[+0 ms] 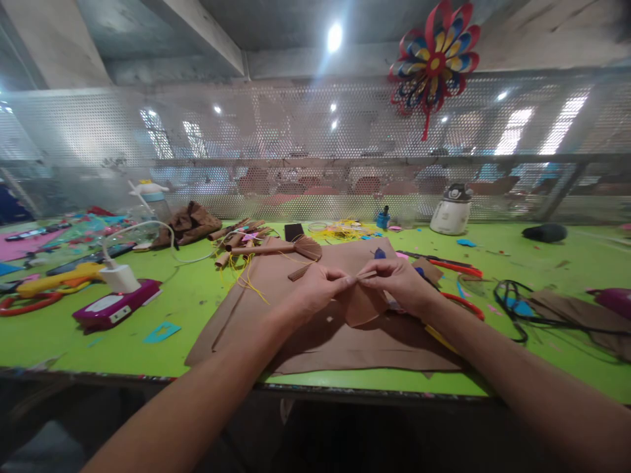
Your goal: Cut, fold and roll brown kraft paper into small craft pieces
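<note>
A piece of brown paper (363,306) hangs between my two hands, with narrow folds along its top edge. My left hand (323,289) pinches its upper left side between thumb and fingers. On the other side, my right hand (394,279) pinches the folded top edge. Below lies a large sheet of brown paper (241,328), spread over the green table. A pleated paper fan (308,248) joined to a rolled paper tube (259,249) rests on the sheet's far left part, beside a small pleated strip (299,271).
Several paper tubes and yellow strings (254,282) lie left of the sheet. A purple power strip (118,305) with a white charger stands at left. Red-handled scissors (458,268), a black cable (510,309) and a white bottle (451,211) are at right. A perforated metal screen (296,131) borders the back.
</note>
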Tool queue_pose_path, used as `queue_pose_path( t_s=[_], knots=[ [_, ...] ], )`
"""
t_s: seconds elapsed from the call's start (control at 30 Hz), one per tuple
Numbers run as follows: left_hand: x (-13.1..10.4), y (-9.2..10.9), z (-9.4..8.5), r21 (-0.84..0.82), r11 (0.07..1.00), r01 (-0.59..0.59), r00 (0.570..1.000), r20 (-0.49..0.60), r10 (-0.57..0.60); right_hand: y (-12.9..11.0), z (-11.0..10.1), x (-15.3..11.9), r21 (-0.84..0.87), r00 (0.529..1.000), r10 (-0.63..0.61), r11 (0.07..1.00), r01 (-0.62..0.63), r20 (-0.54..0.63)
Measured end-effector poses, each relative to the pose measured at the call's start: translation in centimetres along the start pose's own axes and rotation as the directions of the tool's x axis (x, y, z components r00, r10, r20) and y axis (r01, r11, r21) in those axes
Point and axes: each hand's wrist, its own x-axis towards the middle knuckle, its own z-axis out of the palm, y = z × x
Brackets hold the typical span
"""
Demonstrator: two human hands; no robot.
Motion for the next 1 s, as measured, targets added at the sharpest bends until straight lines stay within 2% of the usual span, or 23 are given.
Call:
queue_pose_path(
  t_s=[0.43, 0.67, 0.9, 1.0],
  knots=[
    [-0.2, 0.6, -0.1, 0.072, 0.997, -0.001, 0.999, -0.049, 0.005, -0.2, -1.3, 0.2, -0.151, 0.989, -0.036, 0.987, 0.057, 0.143],
    [-0.3, 1.2, -0.2, 0.111, 0.994, 0.01, 0.998, -0.055, -0.004, -0.5, -1.5, 0.3, -0.184, 0.999, -0.03, 0.982, 0.037, 0.038],
    [-0.1, 0.6, -0.4, 0.143, 0.99, 0.01, 0.995, -0.102, 0.005, -0.3, -2.3, 0.7, 0.096, 0.998, 0.0, 0.995, 0.006, -0.063],
    [0.1, 0.3, -0.4, 0.175, 0.985, -0.006, 0.994, -0.107, 0.025, -0.3, -1.7, 0.7, 0.027, 0.999, 0.021, 0.999, -0.02, -0.044]
  ],
)
